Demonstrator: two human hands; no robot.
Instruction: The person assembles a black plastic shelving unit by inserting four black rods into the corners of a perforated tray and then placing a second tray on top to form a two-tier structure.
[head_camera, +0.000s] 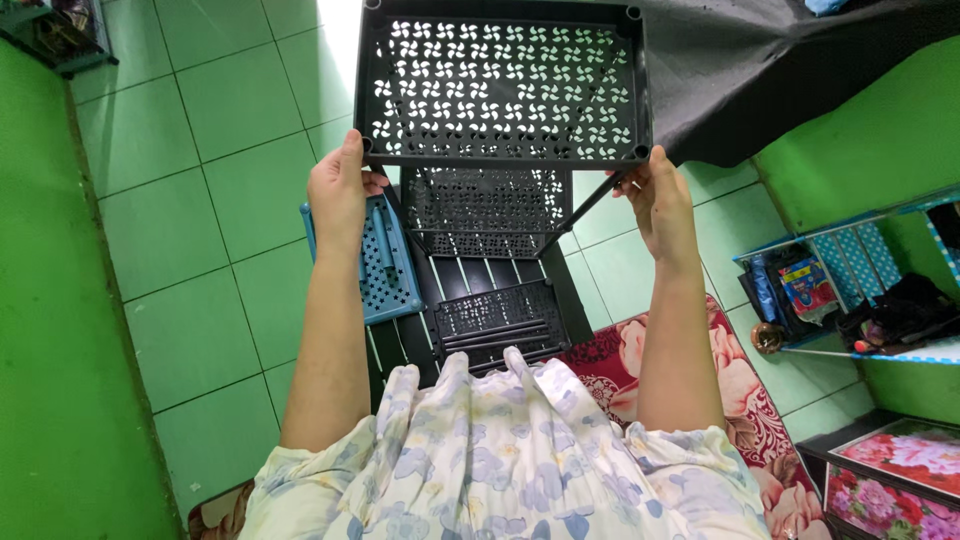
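Both hands clasp top black perforated shelf tray (503, 85) at near corners: left hand (338, 190), right hand (660, 200). Lower black tiers (487, 210) directly beneath grip. Step, as judged: seating top tier on posts. Next: align corner sockets, press evenly. Blue tray (385, 262) below left hand.

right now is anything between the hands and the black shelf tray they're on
Nothing visible. The left hand grips the near left corner of the black perforated tray and the right hand grips its near right corner, both in direct contact.
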